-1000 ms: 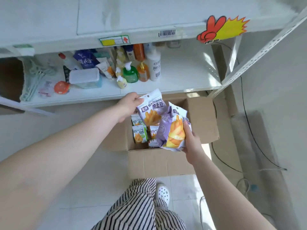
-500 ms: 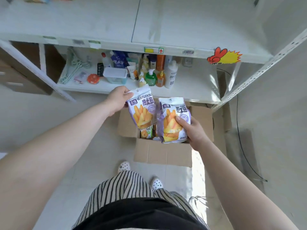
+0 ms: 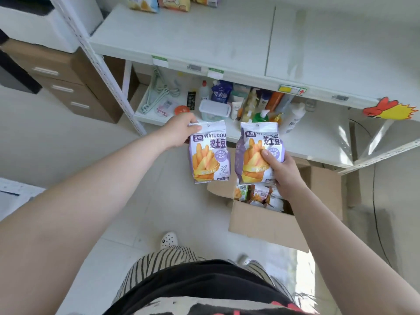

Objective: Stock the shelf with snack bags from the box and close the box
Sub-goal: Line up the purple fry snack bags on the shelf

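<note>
My left hand pinches the top corner of a purple-and-white snack bag printed with orange fries. My right hand grips a second, matching snack bag by its lower right side. Both bags hang upright, side by side, in front of the low shelf. Below them the cardboard box stands open on the floor with several small snack packs inside. The wide white shelf above is mostly bare, with a few snack bags at its back edge.
The low shelf holds bottles, a soap dispenser, a lidded tub and hangers. A brown drawer unit stands at the left behind the shelf post. A black cable runs along the floor on the right.
Both hands have lifted the two bags up out of the box to the height of the low shelf. The view has pulled back and upward, showing more of the wide shelf.
</note>
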`<state>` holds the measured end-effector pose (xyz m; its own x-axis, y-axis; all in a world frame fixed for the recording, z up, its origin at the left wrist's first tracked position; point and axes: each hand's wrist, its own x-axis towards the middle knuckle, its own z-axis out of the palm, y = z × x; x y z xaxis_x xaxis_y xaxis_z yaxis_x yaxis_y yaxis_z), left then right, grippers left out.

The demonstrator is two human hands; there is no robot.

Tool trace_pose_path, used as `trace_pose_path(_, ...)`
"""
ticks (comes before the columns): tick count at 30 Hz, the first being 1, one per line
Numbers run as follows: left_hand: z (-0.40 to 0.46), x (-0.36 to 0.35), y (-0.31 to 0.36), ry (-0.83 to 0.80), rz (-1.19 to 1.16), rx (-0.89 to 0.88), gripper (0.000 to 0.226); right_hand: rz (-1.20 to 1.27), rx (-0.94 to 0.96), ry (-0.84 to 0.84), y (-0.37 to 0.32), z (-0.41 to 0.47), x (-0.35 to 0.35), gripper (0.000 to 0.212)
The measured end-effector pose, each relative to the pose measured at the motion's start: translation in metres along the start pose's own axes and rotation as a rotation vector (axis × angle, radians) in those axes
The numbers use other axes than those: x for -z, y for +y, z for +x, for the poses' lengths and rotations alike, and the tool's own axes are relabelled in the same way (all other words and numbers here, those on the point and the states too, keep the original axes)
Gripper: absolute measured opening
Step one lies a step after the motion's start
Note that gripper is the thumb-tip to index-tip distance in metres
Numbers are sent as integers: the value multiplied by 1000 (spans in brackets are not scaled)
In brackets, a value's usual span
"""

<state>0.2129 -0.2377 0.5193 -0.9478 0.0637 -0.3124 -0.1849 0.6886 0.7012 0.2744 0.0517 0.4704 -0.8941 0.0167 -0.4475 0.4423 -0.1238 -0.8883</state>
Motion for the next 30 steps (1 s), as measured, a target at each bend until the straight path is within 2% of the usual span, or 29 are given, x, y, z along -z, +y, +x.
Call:
trace_pose_path(1,3,15,-12,0,13,0,13,1,1,1,1,3,-16,87)
trace_pose_path(6,17,94,-61,-7,75,-8,19,-4,23,3,1,22,-97,83)
trace_pose_path(9,30,126,-75,15,101,-36,15,-15,26,-16,-2,32,-129,60)
trace_pose_path(10,35,135,-77,20,117,-46,14,-11,20,-20,-4,36,-137,59)
trace_pose_path(13,54,152,-83,33,104,-53,15,-34,20,-29,-13,51,-156,77)
trace_pose_path(16,78,166,-80,29,72,-63,16,-47,12,-27,-25,75,-167,70)
trace_pose_path(18,97,176,-76,30,46,-64,14,-49,17,-25,-35,97,-174,82)
trace_pose_path(20,120,187,-70,57,71,-76,12,-51,15,-39,-48,121,-180,85)
trace_pose_path(22,139,195,-67,80,99,-90,15,-54,25,-50,-61,141,-185,75)
trace_pose_path(25,176,210,-57,78,76,-98,16,-47,59,-47,-89,175,-192,50)
trace_pose_path(28,205,225,-45,90,75,-100,15,-65,86,-50,-117,205,-198,47)
trace_pose_path(30,223,232,-38,98,57,-103,12,-70,92,-57,-133,221,-200,23)
